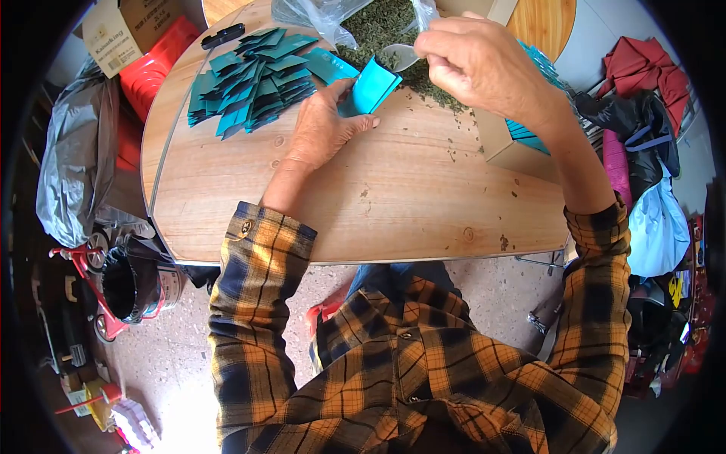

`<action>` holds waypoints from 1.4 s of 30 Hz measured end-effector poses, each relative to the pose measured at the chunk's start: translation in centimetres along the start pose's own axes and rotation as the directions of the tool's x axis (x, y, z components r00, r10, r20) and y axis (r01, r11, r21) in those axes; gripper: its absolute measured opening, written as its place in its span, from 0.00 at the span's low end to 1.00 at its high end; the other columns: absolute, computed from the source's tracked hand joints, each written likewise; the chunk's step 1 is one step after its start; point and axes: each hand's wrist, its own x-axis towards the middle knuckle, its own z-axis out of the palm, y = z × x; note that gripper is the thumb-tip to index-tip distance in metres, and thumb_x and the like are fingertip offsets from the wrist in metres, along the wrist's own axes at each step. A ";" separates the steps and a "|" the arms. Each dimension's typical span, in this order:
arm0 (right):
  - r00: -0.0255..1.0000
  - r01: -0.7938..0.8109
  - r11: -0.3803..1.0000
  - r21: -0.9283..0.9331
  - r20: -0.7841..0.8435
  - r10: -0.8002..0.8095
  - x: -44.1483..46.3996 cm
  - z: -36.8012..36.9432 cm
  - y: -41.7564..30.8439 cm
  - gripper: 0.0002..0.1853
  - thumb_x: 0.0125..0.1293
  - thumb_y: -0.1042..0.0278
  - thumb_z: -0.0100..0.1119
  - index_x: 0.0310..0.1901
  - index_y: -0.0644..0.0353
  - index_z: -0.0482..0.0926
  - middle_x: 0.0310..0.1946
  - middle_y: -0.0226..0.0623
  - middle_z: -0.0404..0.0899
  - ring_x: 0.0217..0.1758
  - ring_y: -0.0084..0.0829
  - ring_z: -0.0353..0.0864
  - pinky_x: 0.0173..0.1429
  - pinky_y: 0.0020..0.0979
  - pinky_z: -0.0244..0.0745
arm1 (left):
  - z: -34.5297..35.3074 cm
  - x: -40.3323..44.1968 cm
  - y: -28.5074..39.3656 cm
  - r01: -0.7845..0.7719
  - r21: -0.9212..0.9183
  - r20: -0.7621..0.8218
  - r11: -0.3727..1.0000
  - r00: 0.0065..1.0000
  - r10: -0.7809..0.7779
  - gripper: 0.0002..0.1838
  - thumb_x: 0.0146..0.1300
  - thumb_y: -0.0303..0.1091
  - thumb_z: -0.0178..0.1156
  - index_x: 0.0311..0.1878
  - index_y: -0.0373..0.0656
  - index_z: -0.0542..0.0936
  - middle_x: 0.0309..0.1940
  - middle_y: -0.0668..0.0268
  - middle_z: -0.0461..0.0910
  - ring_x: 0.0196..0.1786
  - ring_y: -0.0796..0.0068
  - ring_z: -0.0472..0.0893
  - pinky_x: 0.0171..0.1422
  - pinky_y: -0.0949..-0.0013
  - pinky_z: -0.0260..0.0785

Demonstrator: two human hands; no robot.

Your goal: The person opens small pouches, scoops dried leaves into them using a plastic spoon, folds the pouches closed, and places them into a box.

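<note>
My left hand [327, 125] grips a small teal packet [373, 89], thumb on its near side, with the packet's top edge tilted toward the right. My right hand [476, 64] is closed around the handle of a clear plastic spoon [401, 57], whose bowl hangs just above the packet's upper end. Behind them, dried green leaves [382, 30] spill from a clear plastic bag [321, 19] onto the wood. Left of my left hand lies a heap of teal packets [257, 79], and one more packet [330, 66] rests just behind that hand.
A cardboard box [522, 155] with more teal packets [529, 136] stands under my right forearm. A black object [223, 36] lies at the left of the wooden table [363, 204]. Leaf crumbs dot the tabletop. Past the left edge are a red container [159, 64] and a carton [125, 34].
</note>
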 end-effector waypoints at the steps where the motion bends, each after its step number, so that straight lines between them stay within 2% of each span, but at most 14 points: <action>1: 0.996 0.043 0.996 -0.073 0.076 -0.037 0.2 -0.2 -0.1 0.07 0.52 0.74 0.62 0.32 0.62 0.74 0.27 0.36 0.74 0.32 0.33 0.77 0.41 0.34 0.71 | 0.0 0.0 0.0 0.004 -0.011 0.000 1.000 1.000 -0.004 0.36 0.44 0.38 0.76 0.57 0.35 0.75 0.48 0.45 0.81 0.53 0.54 0.81 0.58 0.61 0.72; 4: 0.993 0.089 0.995 0.038 -0.076 -0.086 0.9 -0.2 -1.1 0.09 0.46 0.72 0.62 0.26 0.57 0.70 0.23 0.35 0.67 0.28 0.37 0.71 0.37 0.37 0.66 | 0.0 0.1 -0.1 0.013 -0.035 0.007 0.999 1.000 -0.013 0.35 0.44 0.39 0.76 0.56 0.34 0.76 0.48 0.46 0.81 0.52 0.54 0.81 0.58 0.61 0.72; 11: 0.993 0.106 0.992 -0.072 -0.035 -0.109 0.0 -0.1 -1.0 0.06 0.52 0.75 0.63 0.29 0.60 0.75 0.24 0.32 0.72 0.28 0.31 0.75 0.36 0.32 0.70 | -0.3 0.1 0.4 0.063 -0.134 0.063 0.989 0.996 -0.054 0.33 0.46 0.38 0.76 0.55 0.33 0.76 0.46 0.49 0.82 0.48 0.62 0.82 0.56 0.63 0.73; 14: 0.963 -0.122 0.990 -0.065 -0.251 0.102 -2.2 1.4 -0.4 0.05 0.59 0.79 0.57 0.37 0.62 0.78 0.22 0.35 0.74 0.23 0.25 0.74 0.30 0.30 0.69 | -0.2 0.2 0.1 0.091 -0.242 0.039 0.966 0.996 -0.084 0.31 0.48 0.38 0.76 0.54 0.32 0.77 0.44 0.56 0.83 0.47 0.69 0.81 0.54 0.64 0.73; 16: 0.781 -0.556 0.760 0.336 -0.102 0.616 -5.1 4.2 -0.3 0.06 0.62 0.78 0.57 0.41 0.63 0.79 0.26 0.37 0.79 0.27 0.27 0.78 0.32 0.30 0.72 | -0.2 0.4 0.7 0.118 -0.385 0.064 0.915 0.993 -0.101 0.29 0.49 0.39 0.76 0.52 0.34 0.77 0.43 0.60 0.83 0.46 0.72 0.81 0.54 0.65 0.73; 20: 0.787 -0.519 0.722 0.458 -0.073 0.612 -8.9 11.0 -1.8 0.09 0.65 0.77 0.56 0.45 0.67 0.79 0.34 0.44 0.84 0.34 0.32 0.84 0.37 0.30 0.76 | -0.1 0.0 1.8 0.219 -0.558 0.220 0.800 0.969 -0.111 0.24 0.51 0.39 0.75 0.50 0.40 0.79 0.42 0.67 0.82 0.47 0.78 0.78 0.57 0.70 0.69; 22: 0.777 -0.536 0.720 0.441 -0.074 0.625 -9.8 12.7 -2.4 0.08 0.65 0.76 0.56 0.44 0.67 0.79 0.37 0.47 0.83 0.38 0.40 0.84 0.41 0.36 0.77 | -0.4 0.0 1.9 0.247 -0.532 0.288 0.810 0.952 -0.101 0.30 0.55 0.39 0.72 0.59 0.38 0.74 0.52 0.60 0.80 0.56 0.71 0.78 0.65 0.67 0.66; 26: 0.800 -0.559 0.748 0.359 -0.004 0.600 -10.8 14.2 -2.5 0.10 0.63 0.73 0.58 0.44 0.66 0.78 0.40 0.47 0.82 0.43 0.49 0.80 0.48 0.43 0.75 | -0.4 -0.1 2.4 0.279 -0.689 0.310 0.669 0.948 -0.075 0.32 0.56 0.38 0.70 0.62 0.37 0.70 0.54 0.58 0.78 0.58 0.68 0.77 0.66 0.66 0.66; 28: 0.844 -0.528 0.836 0.152 -0.016 0.536 -10.9 14.3 -2.3 0.13 0.61 0.72 0.60 0.47 0.65 0.78 0.43 0.47 0.81 0.46 0.48 0.80 0.49 0.42 0.74 | -0.3 -0.1 2.5 0.310 -0.703 0.334 0.640 0.938 -0.088 0.33 0.57 0.37 0.70 0.63 0.37 0.69 0.55 0.57 0.77 0.59 0.67 0.77 0.66 0.65 0.66; 31: 0.808 -0.524 0.811 0.259 -0.150 0.570 -9.3 11.8 -2.6 0.16 0.60 0.69 0.64 0.49 0.64 0.78 0.45 0.46 0.80 0.48 0.45 0.79 0.51 0.39 0.74 | 0.1 -0.2 2.5 0.295 -0.716 0.300 0.633 0.948 -0.103 0.22 0.54 0.34 0.73 0.51 0.40 0.77 0.45 0.64 0.82 0.51 0.77 0.78 0.61 0.70 0.68; 33: 0.750 -0.560 0.691 0.458 -0.075 0.657 -8.6 10.8 -3.0 0.19 0.59 0.67 0.67 0.51 0.63 0.78 0.45 0.43 0.81 0.48 0.37 0.80 0.53 0.34 0.74 | 0.3 -0.4 2.7 0.237 -0.518 0.263 0.822 0.958 -0.110 0.25 0.53 0.34 0.73 0.52 0.39 0.75 0.45 0.64 0.81 0.51 0.75 0.78 0.59 0.69 0.70; 36: 0.660 -0.519 0.223 0.826 0.221 0.718 -7.3 10.2 -4.2 0.26 0.60 0.63 0.68 0.58 0.64 0.74 0.49 0.38 0.79 0.53 0.28 0.77 0.56 0.31 0.73 | 1.8 -0.3 1.5 0.003 -0.483 0.120 0.876 0.991 0.063 0.29 0.49 0.35 0.75 0.53 0.39 0.73 0.44 0.63 0.80 0.50 0.74 0.78 0.55 0.67 0.71; 41: 0.666 -0.416 0.367 0.832 0.005 0.746 -5.5 8.8 -5.0 0.40 0.56 0.60 0.72 0.67 0.59 0.63 0.60 0.40 0.72 0.61 0.31 0.72 0.59 0.34 0.71 | 1.8 -0.3 0.6 -0.074 -0.077 -0.015 0.994 0.997 0.073 0.34 0.44 0.34 0.77 0.53 0.37 0.71 0.44 0.55 0.79 0.48 0.62 0.79 0.52 0.62 0.71; 42: 0.716 -0.374 0.571 0.731 -0.164 0.679 -5.3 8.3 -4.6 0.40 0.56 0.60 0.72 0.68 0.59 0.63 0.61 0.40 0.71 0.62 0.31 0.71 0.58 0.34 0.71 | 1.7 -0.4 0.9 -0.096 0.061 -0.078 0.994 0.992 0.100 0.34 0.42 0.33 0.77 0.53 0.37 0.71 0.43 0.52 0.79 0.48 0.57 0.79 0.52 0.61 0.71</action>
